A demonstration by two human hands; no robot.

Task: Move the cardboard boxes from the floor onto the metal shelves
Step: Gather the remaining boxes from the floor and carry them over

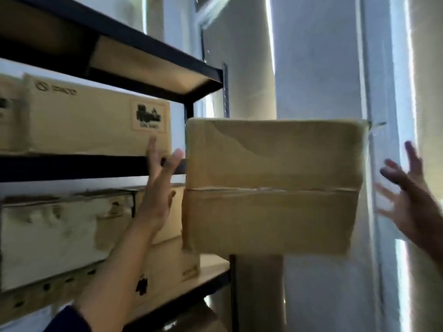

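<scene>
Up close in the head view, a black metal shelving unit (165, 57) fills the 9 to 11 o'clock part of the frame, its tiers lined with pale boards. On the middle tier sits a long cardboard carton (96, 118), printed with a dark logo at its upper left and a square black-ink label near its right end. Below it, a worn cardboard box (52, 238) with torn, scuffed faces and a row of small punched holes along its lower edge lies on the lower tier, beside a plainer box (170, 264) toward 6 o'clock.

Just right of centre, a taped cardboard box (273, 188) is off the floor, at the height of the middle tier and beside the unit's right-hand post. It is rectangular, smooth and brown, with glossy tape across its face and a horizontal seam at mid-height. What bears its weight cannot be told; a brown upright shape shows beneath it.

At 8 o'clock the left hand (157, 190) reaches up with fingers straight and together, close against the box's left edge. At 3 o'clock the right hand (414, 200) is blurred, fingers spread wide, just beside the right edge; contact cannot be told.
</scene>
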